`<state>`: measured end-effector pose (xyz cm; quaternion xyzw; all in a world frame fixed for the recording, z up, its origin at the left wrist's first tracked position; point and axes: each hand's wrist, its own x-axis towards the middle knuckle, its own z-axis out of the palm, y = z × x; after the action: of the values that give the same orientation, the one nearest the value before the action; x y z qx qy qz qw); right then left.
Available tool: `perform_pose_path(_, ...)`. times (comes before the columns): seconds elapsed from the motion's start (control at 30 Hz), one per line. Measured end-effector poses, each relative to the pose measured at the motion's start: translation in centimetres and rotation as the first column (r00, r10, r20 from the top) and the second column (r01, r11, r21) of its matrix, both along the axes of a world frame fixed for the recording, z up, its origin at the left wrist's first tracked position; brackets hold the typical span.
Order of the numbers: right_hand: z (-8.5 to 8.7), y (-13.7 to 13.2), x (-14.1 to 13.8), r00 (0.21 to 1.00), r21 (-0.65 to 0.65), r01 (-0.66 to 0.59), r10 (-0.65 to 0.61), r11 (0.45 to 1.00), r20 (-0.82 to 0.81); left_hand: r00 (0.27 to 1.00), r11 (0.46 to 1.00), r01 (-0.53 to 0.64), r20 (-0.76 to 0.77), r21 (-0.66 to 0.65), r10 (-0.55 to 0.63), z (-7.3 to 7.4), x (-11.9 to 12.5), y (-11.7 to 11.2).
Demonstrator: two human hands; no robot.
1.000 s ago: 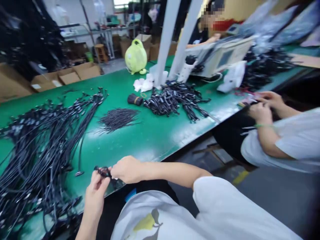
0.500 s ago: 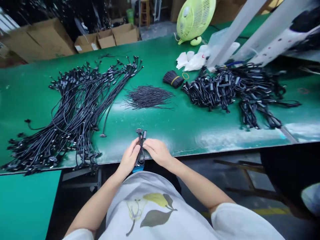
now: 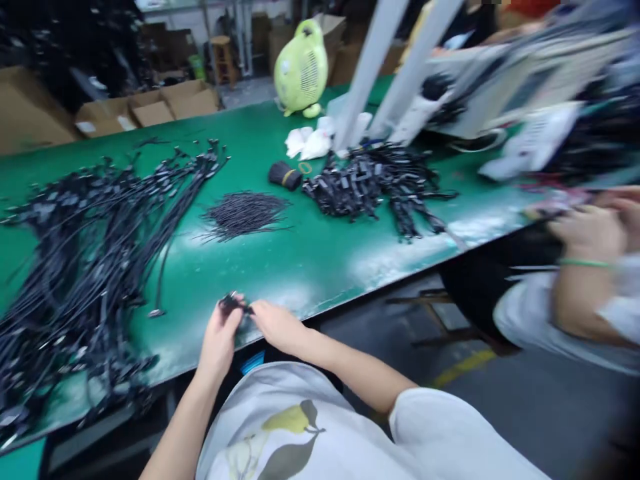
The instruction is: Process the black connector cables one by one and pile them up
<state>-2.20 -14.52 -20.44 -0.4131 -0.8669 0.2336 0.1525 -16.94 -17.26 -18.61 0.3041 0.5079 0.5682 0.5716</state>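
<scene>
My left hand (image 3: 219, 338) and my right hand (image 3: 276, 325) meet at the near edge of the green table (image 3: 310, 253), both closed on a small folded black cable (image 3: 233, 304). The cable's bundled end sticks up above my left fingers. Left of my hands a large spread of long black cables (image 3: 85, 247) covers the table. Beyond my hands lies a loose heap of thin black ties (image 3: 243, 215).
A pile of bundled black cables (image 3: 375, 187) lies at the middle right, near a banded black bundle (image 3: 284, 176) and white rags (image 3: 306, 142). A green fan (image 3: 301, 67) stands at the back. Another person's hands (image 3: 590, 230) work at the right. Cardboard boxes (image 3: 145, 110) sit behind the table.
The view has swung to the right, bringing the other person back into sight. My hands stay together on the folded cable at the table's edge.
</scene>
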Motion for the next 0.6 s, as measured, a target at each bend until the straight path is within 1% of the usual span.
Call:
perform_pose_path(0.03, 0.1, 0.3, 0.7, 0.997, 0.019, -0.045, 0.043, 0.999, 0.063, 0.998, 0.999, 0.03, -0.062, 0.029, -0.028, -0.1, -0.2, -0.2)
perform_pose_path(0.07, 0.3, 0.5, 1.4, 0.991, 0.033, -0.086, 0.082, 0.996, 0.109, 0.976, 0.994, 0.08, -0.209, 0.079, -0.062, -0.2, -0.4, -0.3)
perform_pose_path(0.1, 0.5, 0.6, 1.9, 0.984, 0.045, -0.115, 0.108, 0.992, 0.139, 0.953, 0.985, 0.104, -0.297, 0.134, -0.06, -0.4, -0.5, -0.3)
perform_pose_path(0.17, 1.0, 0.4, 2.4, 0.979, 0.064, -0.128, 0.116, 0.99, 0.167, 0.889, 0.963, 0.149, -0.457, 0.223, -0.032, -0.5, -0.3, -0.2)
perform_pose_path(0.2, 1.2, 0.2, 2.4, 0.978, 0.072, -0.121, 0.106, 0.99, 0.177, 0.864, 0.96, 0.146, -0.503, 0.238, -0.006, -0.5, 0.0, -0.1)
perform_pose_path(0.27, 1.3, -0.4, 2.3, 0.977, 0.086, -0.104, 0.085, 0.991, 0.197, 0.809, 0.97, 0.109, -0.586, 0.22, 0.042, -0.4, 0.6, 0.1)
perform_pose_path(0.3, 1.4, -0.7, 2.3, 0.975, 0.095, -0.103, 0.081, 0.99, 0.205, 0.786, 0.976, 0.088, -0.616, 0.201, 0.056, -0.3, 0.9, 0.2)
perform_pose_path(0.33, 1.3, -0.8, 2.5, 0.976, 0.112, -0.091, 0.066, 0.99, 0.205, 0.775, 0.979, 0.092, -0.631, 0.181, 0.044, -0.2, 1.2, 0.4)
perform_pose_path(0.4, 1.3, -0.5, 3.7, 0.982, 0.161, -0.008, -0.022, 0.987, 0.187, 0.781, 0.968, 0.183, -0.623, 0.169, -0.039, -0.3, 1.2, 0.5)
perform_pose_path(0.47, 1.5, 0.8, 6.5, 0.968, 0.218, 0.155, -0.192, 0.963, 0.16, 0.789, 0.936, 0.301, -0.599, 0.183, -0.136, -0.7, 0.7, 0.5)
perform_pose_path(0.5, 1.7, 1.8, 8.5, 0.943, 0.246, 0.258, -0.298, 0.934, 0.145, 0.783, 0.924, 0.337, -0.598, 0.179, -0.17, -0.9, 0.2, 0.3)
perform_pose_path(0.53, 2.0, 2.9, 10.9, 0.907, 0.271, 0.356, -0.401, 0.894, 0.131, 0.767, 0.921, 0.357, -0.612, 0.159, -0.192, -1.2, -0.4, 0.0)
perform_pose_path(0.6, 2.8, 5.3, 15.9, 0.799, 0.326, 0.544, -0.596, 0.773, 0.08, 0.704, 0.925, 0.374, -0.67, 0.07, -0.234, -1.6, -1.9, -0.7)
